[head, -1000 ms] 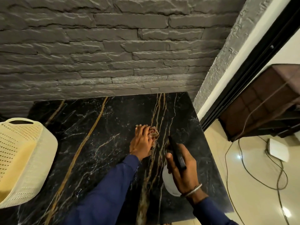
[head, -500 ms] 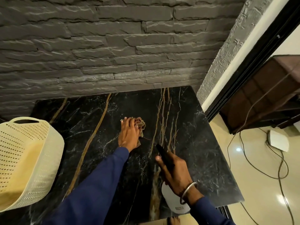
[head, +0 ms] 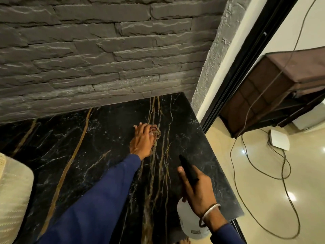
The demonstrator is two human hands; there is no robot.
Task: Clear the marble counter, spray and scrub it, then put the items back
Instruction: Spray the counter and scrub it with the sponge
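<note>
The black marble counter [head: 98,155] with gold veins runs below a grey stone wall. My left hand [head: 141,141] presses flat on a crumpled brownish cloth [head: 156,133] near the counter's back right part; most of the cloth is hidden under the fingers. My right hand [head: 197,189] grips a white spray bottle [head: 189,224] by its black nozzle head [head: 188,169], held above the counter's front right corner, nozzle pointing towards the wall.
A cream perforated plastic basket [head: 14,199] stands at the counter's left edge. To the right the counter ends at a black door frame [head: 233,85]; beyond it lie a tiled floor, loose cables [head: 281,173], a white box and a brown cabinet [head: 274,88].
My left hand slid the cloth leftwards across the marble, then back to the right and towards the wall. My right hand keeps its grip on the bottle, drifting slightly.
</note>
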